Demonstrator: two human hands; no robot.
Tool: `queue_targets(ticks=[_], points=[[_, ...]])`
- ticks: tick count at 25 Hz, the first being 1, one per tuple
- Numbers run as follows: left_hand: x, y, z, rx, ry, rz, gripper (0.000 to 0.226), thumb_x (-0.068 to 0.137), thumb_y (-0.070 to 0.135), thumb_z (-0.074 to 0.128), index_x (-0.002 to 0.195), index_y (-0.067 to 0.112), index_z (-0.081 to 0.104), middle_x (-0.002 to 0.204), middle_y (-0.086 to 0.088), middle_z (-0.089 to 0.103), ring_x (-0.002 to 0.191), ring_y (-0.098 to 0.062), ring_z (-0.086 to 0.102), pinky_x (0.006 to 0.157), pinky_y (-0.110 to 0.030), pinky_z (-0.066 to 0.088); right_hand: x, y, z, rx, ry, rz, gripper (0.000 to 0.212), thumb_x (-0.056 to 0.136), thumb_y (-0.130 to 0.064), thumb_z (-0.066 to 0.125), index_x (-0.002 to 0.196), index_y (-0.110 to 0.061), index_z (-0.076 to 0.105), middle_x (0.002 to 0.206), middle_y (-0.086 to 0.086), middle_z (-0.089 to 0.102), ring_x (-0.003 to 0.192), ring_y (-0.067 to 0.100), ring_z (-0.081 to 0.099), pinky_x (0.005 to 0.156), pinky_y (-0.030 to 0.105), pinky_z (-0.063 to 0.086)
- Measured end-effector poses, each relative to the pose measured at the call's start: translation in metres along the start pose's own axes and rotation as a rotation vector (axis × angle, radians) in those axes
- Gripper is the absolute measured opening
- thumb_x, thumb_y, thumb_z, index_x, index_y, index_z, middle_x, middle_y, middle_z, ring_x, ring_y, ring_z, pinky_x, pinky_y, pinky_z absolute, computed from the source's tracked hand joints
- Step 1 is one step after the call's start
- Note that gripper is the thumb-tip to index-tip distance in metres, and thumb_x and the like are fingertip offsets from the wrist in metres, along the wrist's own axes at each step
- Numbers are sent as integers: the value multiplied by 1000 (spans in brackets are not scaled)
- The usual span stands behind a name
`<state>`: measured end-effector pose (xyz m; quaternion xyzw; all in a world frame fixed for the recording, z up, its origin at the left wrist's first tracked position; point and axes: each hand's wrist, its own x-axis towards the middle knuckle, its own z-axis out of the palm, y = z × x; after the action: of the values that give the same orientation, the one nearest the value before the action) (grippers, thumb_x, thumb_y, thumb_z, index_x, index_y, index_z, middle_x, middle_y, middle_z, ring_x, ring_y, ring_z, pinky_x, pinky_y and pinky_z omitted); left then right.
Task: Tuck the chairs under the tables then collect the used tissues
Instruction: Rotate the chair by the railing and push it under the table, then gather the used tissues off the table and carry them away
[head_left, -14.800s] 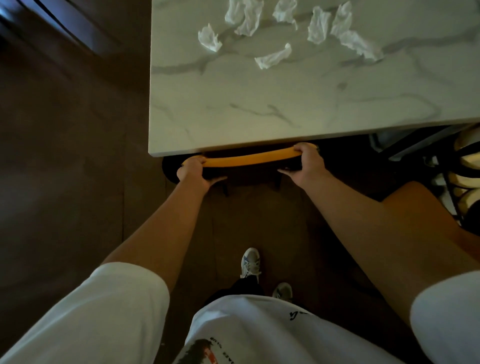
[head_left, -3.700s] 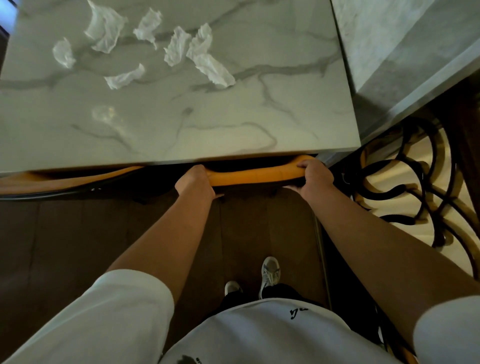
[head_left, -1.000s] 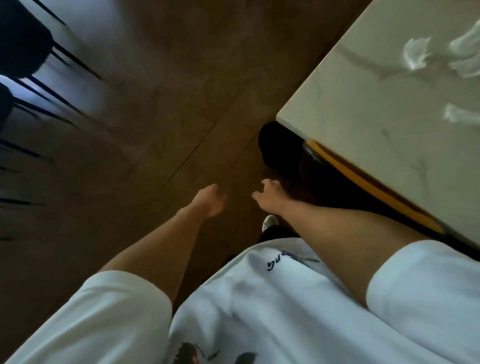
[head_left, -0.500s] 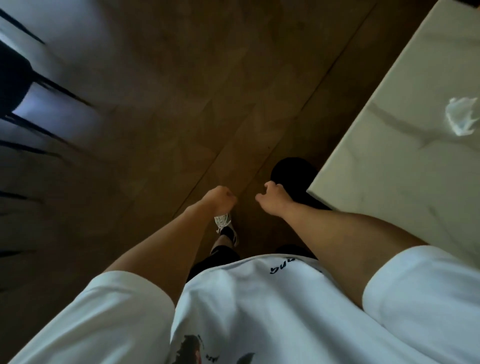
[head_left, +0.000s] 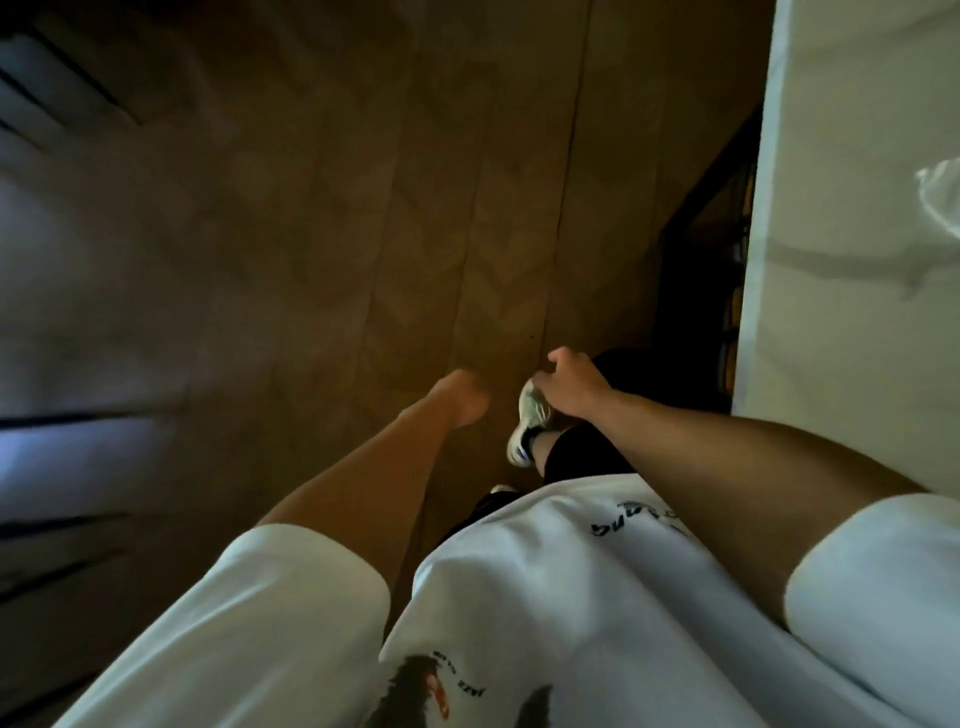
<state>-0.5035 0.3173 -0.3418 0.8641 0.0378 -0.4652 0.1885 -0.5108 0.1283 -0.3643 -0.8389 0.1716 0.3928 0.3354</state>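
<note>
The white marble table (head_left: 831, 156) runs down the right edge of the head view. One crumpled white tissue (head_left: 940, 200) lies on it at the far right, partly cut off. A chair (head_left: 727, 249) shows only as dark bars with a hint of orange in the shadow under the table's left edge. My left hand (head_left: 465, 397) hangs over the floor with loosely curled fingers and holds nothing. My right hand (head_left: 569, 387) hangs beside it, fingers relaxed and empty, left of the table.
Dark wooden floor (head_left: 363, 234) with a chevron pattern fills the middle and left. My foot in a light shoe (head_left: 527, 426) is stepping forward below my right hand. Dark blurred shapes (head_left: 62, 88), perhaps other furniture, line the left edge.
Both hands have left the chair's orange back and now hang free. The view has swung so the table's side edge lies on my right, and my foot has stepped forward.
</note>
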Motion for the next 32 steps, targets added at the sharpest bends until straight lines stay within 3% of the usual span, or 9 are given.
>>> queue_targets(ticks=[4,6,10,14,17,19,21,26,32], points=[[56,42,-77,100,24,22,32,103,19,43,116,-1,65,116,-19,66,108,-33,64,87,-40,52,60,-30,-52,157,16,64,53,92,-37,51,136,-8,52,135,18,54,108,31,60,79,33,43],[85,68,-114,176,10,14,34,103,18,42,116,-4,64,111,-17,65,103,-31,63,87,-38,50,83,-42,-87,261,41,110,56,94,-40,49,142,-10,48,139,15,53,111,29,59,78,33,44],[142,140,-176,258,-80,134,33,102,20,46,116,-5,65,120,-26,66,110,-41,62,88,-42,50,116,-50,-162,374,148,193,52,100,-34,49,146,-11,44,147,13,47,123,30,55,80,33,46],[197,235,-213,398,-126,275,34,101,22,50,115,-6,65,116,-25,67,106,-41,64,85,-42,51,138,-32,-236,558,233,265,46,101,-29,50,142,-9,47,136,15,54,111,29,60,80,34,47],[236,304,-228,494,-177,382,30,101,17,48,118,-3,64,111,-18,64,101,-32,63,80,-37,48,151,-12,-281,730,365,337,31,101,-29,52,127,-13,51,107,8,61,91,25,64,77,36,51],[265,353,-237,542,-241,463,31,102,16,45,121,-2,63,123,-17,63,115,-33,60,89,-35,46,158,-2,-311,807,514,442,38,98,-32,57,131,-12,54,111,10,64,99,30,67,88,41,55],[285,400,-249,599,-293,545,27,102,18,48,115,1,65,119,-18,64,111,-32,60,90,-34,45,157,5,-336,893,646,549,38,93,-35,59,124,-13,61,121,13,66,109,34,65,99,46,53],[314,496,-249,843,-353,777,17,96,18,56,95,4,66,101,-18,65,106,-35,63,85,-35,47,142,15,-363,990,835,699,20,91,-24,64,108,-16,68,114,8,69,100,27,69,95,44,56],[308,571,-188,1012,-388,897,24,91,20,62,108,5,68,119,-17,68,110,-34,63,90,-31,49,130,67,-362,990,990,844,15,90,-22,63,99,-14,70,102,6,72,91,26,68,87,41,57]])
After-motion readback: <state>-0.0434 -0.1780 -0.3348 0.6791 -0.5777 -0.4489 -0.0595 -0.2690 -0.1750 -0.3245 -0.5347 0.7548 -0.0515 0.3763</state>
